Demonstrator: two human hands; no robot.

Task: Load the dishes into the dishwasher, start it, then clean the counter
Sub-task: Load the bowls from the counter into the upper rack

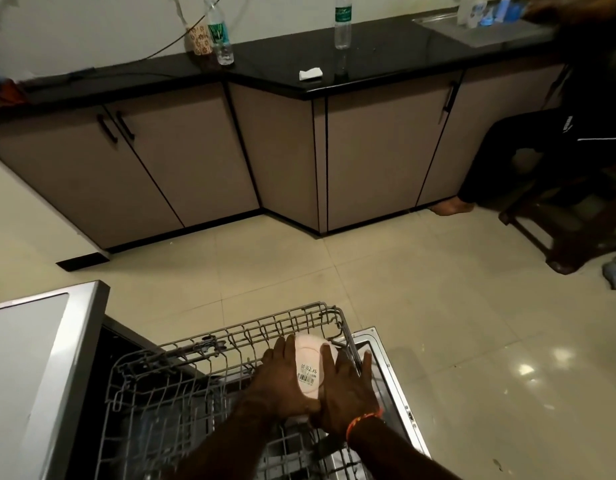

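Head view, looking down over an open dishwasher [50,358] with its upper wire rack [202,372] pulled out above the lowered door [389,382]. Both hands pressed against a pale pink bowl [311,363], turned bottom-up so its base ring and a barcode price sticker face the camera. Left hand [280,382] laid along the bowl's left side, fingers straight and spread, reaching toward the far rim. Right hand [348,393] flat against the bowl's right side, fingers extended and pointing away, an orange thread band [363,422] around the wrist. Bowl cradled between the two palms over the right end of the rack, near its far corner; whether resting on the tines or hovering just above, cannot tell. Lower rack [299,455] partly visible beneath the forearms.

Across the pale tiled floor [369,265], a run of beige cabinets [195,150] under a black counter [282,64]. On the counter: two clear plastic bottles [220,36] [343,22], a patterned cup [198,39] just beside the left bottle, and a folded white tissue [310,74]. At far right, another person [542,150] in dark clothes seated on a dark wooden chair [556,230], one bare foot on the floor.
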